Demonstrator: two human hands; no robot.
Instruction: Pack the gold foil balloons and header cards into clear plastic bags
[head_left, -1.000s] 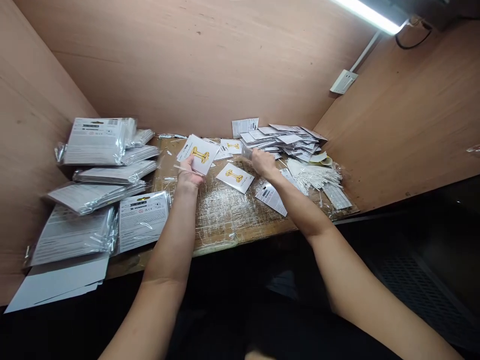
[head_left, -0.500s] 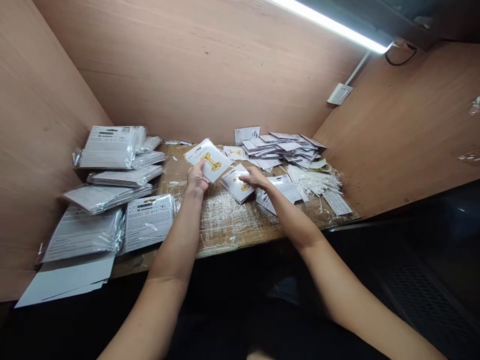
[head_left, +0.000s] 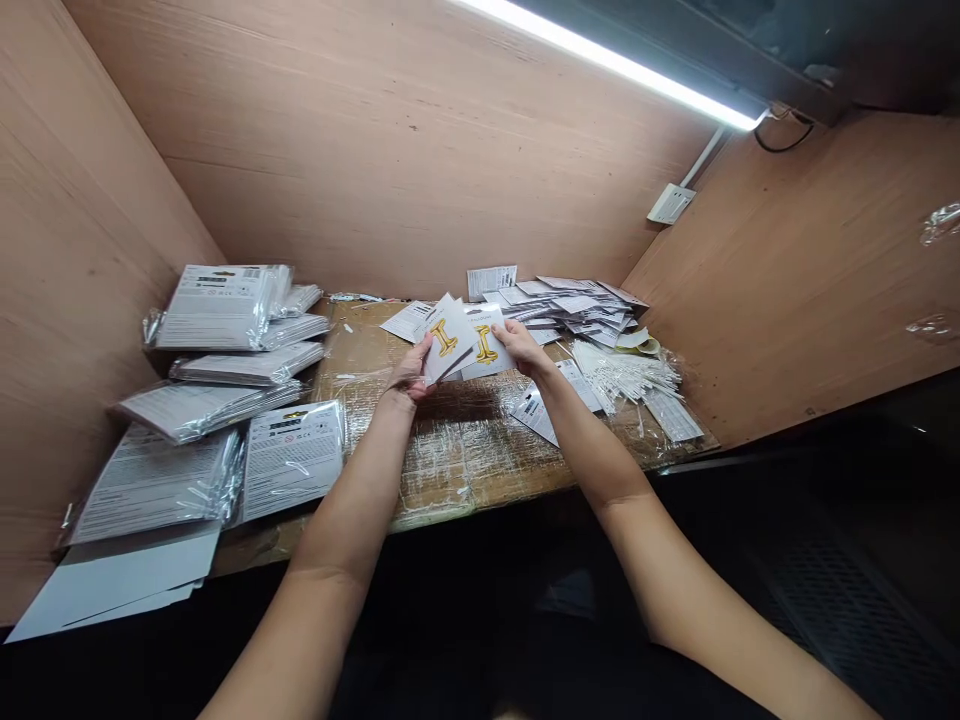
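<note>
Plastic-wrapped counter [head_left: 450, 470] carries foil packets [head_left: 217, 310] at left and a pile of loose white cards [head_left: 570, 310] at right. Above its centre, the left hand [head_left: 409, 372] grips a gold-printed card [head_left: 448, 340]; the right hand [head_left: 521, 350] pinches a second gold-printed card [head_left: 486, 345], overlapped by the first.
</note>
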